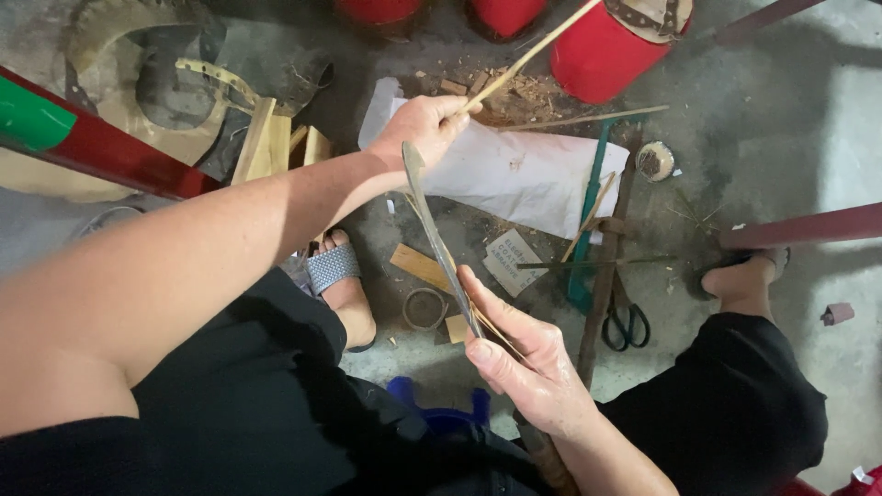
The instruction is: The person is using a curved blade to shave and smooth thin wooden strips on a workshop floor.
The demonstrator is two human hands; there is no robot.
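A long knife blade (439, 241) stands nearly upright between the person's knees, with a thin bamboo strip (526, 57) running up and away from it toward the red drums (602, 50). The right hand (528, 363) grips the knife low down, fingers curled round the handle and the thumb laid flat along the blade's side. The left hand (424, 126) is held out at arm's length above the blade tip, fingers closed in a pinch on the strip, the forearm stretched straight across the left knee.

There is little free space around the blade: a sandalled foot (338, 276) sits just to the left, the other foot (749, 276) well to the right, and a blue stool edge (441, 413) below. On the grey concrete floor (827, 119) lie a white sheet (524, 174), black scissors (627, 321), a roll of tape (425, 309), a green saw (588, 220), wood offcuts (266, 138) and shavings.
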